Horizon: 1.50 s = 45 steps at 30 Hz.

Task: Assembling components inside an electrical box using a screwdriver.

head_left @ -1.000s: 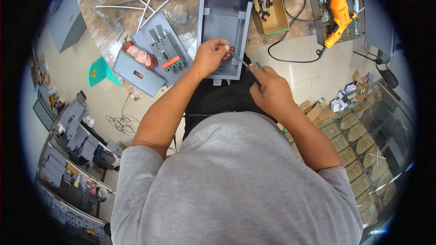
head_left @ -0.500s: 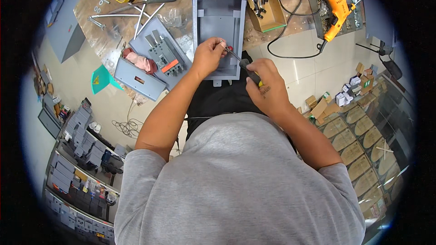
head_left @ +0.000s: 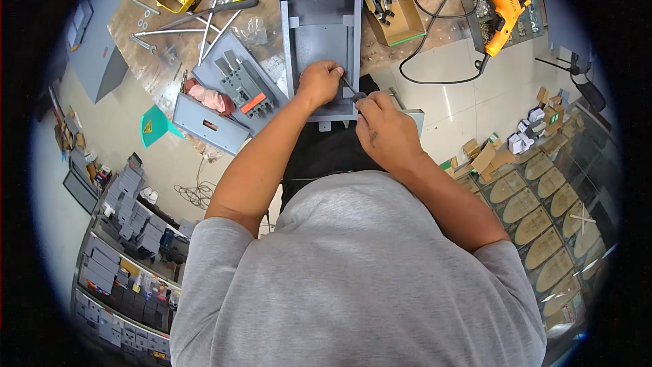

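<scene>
Cluttered bench (head_left: 451,35), grey metal box (head_left: 322,46) overhanging near edge

Box is lying with its near end jutting past the bench's near edge, over the lap. Left hand (head_left: 320,83) is reaching into the box's near half, fingers bunching together; cannot tell what they're pinching. Right hand (head_left: 390,132) is grasping a screwdriver (head_left: 358,96) by its handle, just beside the box's near right corner, shaft pointing toward the left fingertips.

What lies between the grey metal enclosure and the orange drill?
The head view shows an open cardboard box, then a black cable, between the grey enclosure and the orange drill.
</scene>
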Available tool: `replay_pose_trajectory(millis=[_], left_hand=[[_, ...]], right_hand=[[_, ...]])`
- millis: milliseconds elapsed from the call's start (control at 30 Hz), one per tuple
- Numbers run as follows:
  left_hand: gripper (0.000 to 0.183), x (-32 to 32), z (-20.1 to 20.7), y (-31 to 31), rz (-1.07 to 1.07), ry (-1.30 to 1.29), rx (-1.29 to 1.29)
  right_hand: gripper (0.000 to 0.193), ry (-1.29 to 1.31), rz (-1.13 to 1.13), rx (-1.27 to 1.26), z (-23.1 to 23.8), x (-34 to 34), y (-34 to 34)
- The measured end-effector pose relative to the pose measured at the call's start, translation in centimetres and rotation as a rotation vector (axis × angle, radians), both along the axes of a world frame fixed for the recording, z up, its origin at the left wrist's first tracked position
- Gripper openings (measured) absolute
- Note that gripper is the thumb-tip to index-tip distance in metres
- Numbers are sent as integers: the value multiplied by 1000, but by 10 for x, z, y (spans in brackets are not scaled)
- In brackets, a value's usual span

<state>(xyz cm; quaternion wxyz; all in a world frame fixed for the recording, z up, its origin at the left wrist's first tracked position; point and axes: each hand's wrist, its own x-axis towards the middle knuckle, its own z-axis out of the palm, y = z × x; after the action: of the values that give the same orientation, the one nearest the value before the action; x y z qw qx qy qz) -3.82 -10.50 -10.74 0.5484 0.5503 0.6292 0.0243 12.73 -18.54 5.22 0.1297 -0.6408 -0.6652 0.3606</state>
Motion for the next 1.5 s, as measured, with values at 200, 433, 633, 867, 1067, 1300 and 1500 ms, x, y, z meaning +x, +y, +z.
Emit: replay_pose_trajectory(millis=[200, 433, 633, 867, 1067, 1300, 1500], left_hand=[[29, -1, -3, 0, -66, -25, 141], [30, -2, 0, 4, -89, 2, 69], [29, -3, -10, 4, -98, -40, 53], [29, 0, -19, 11, -107, -52, -34], [30, 0, -22, 15, -132, -111, -33], [30, 11, -17, 14, -130, -61, -37], [29, 15, -27, 14, -145, -51, -35]], right_hand=[[20, -13, 6, -27, 1, -5, 4], [19, -29, 26, -31, -3, -9, 8], [17, -65, 41, -46, 1, -10, 11], [17, -115, 88, -57, 3, -14, 19], [22, -134, 102, -79, 10, -19, 27], [25, -285, 239, -54, 8, 4, 24], [29, -449, 338, -77, 19, 6, 26]])
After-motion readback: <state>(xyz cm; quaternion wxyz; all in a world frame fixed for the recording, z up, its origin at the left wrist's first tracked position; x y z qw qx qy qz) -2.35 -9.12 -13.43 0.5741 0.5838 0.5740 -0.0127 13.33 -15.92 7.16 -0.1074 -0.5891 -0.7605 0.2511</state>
